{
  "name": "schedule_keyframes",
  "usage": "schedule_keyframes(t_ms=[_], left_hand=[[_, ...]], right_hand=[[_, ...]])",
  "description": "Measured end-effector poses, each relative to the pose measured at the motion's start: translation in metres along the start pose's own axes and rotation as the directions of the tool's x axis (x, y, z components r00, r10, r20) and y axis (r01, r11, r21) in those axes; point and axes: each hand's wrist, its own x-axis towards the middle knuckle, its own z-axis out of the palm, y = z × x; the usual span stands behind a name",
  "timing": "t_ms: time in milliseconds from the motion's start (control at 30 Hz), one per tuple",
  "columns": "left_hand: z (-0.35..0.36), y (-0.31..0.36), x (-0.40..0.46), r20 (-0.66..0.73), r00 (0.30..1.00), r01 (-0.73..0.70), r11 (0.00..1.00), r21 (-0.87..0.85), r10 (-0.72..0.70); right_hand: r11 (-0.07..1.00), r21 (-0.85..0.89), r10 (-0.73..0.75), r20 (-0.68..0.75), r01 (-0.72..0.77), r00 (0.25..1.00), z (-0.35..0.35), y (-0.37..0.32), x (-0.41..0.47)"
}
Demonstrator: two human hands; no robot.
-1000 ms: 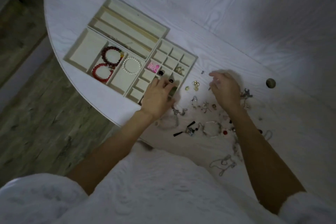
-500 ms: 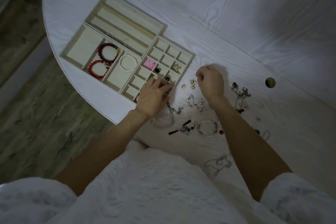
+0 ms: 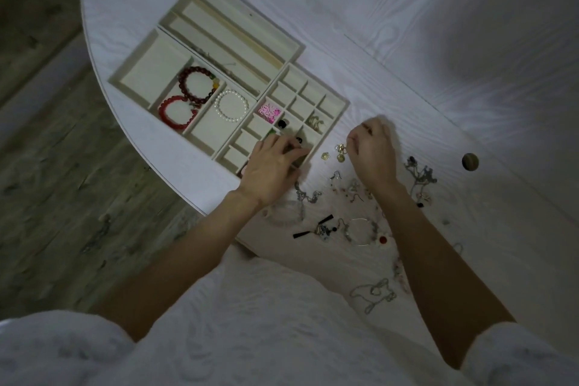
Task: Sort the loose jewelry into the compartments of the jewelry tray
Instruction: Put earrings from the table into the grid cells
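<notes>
Head view (only one): cream fabric-lined jewelry tray [image 3: 340, 101] sits on the pale wood-grain surface [image 3: 407, 25], w/ a dark red bead bracelet [image 3: 196, 84], bright red bead bracelet [image 3: 175, 111] and white pearl bracelet [image 3: 232, 105] already in the wider compartments; a pink piece [image 3: 268, 111] and small gold rings [image 3: 316, 122] in the small squares. Left hand [image 3: 271, 172] rests flat over the tray's near corner, fingers fairly straight and reaching into a small compartment; whether it pinches anything, can't tell. Right hand [image 3: 372, 153] has fingers curled, thumb and forefinger pinching at small gold earrings [image 3: 340, 152] lying just beside the tray edge. Rest of the loose stuff is near the wrists: thin silver chain [image 3: 374, 293], silver hoop bracelet [image 3: 360, 230], black tassel piece [image 3: 313, 227], more tangled bits [image 3: 419, 174].

Handling, my guess: earrings light, tiny, slippery, so fingertip pinch by hook/post, one at a time. Chains limp, snag easily; lift from the middle or clasp, don't drag. Hoop is stiff, take by the rim.
</notes>
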Motion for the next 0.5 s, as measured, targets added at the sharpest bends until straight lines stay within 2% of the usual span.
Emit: schedule_keyframes(t_ms=[100,167,267,367,500], left_hand=[[-0.004,-0.013,-0.005,-0.196,0.978,0.064,0.997,-0.051,-0.073],[-0.009,-0.028,-0.010,-0.302,0.935,0.167,0.983,-0.079,-0.183],[-0.016,-0.050,-0.018,-0.371,0.860,0.347,0.934,-0.080,-0.351],[-0.019,-0.067,-0.025,-0.361,0.800,0.461,0.876,-0.142,-0.479],[-0.019,-0.079,-0.023,-0.318,0.837,0.407,0.895,-0.185,-0.446]], right_hand=[[0.983,0.186,0.003,-0.056,0.008,0.998,-0.009,-0.013,0.004],[0.944,0.328,-0.027,-0.005,0.028,1.000,-0.018,-0.029,0.013],[0.912,0.407,-0.071,0.041,0.048,0.997,-0.020,-0.058,0.032],[0.920,0.378,-0.137,0.070,0.100,0.988,-0.007,-0.073,0.052],[0.968,0.121,-0.230,0.067,0.221,0.971,0.010,-0.076,0.062]])
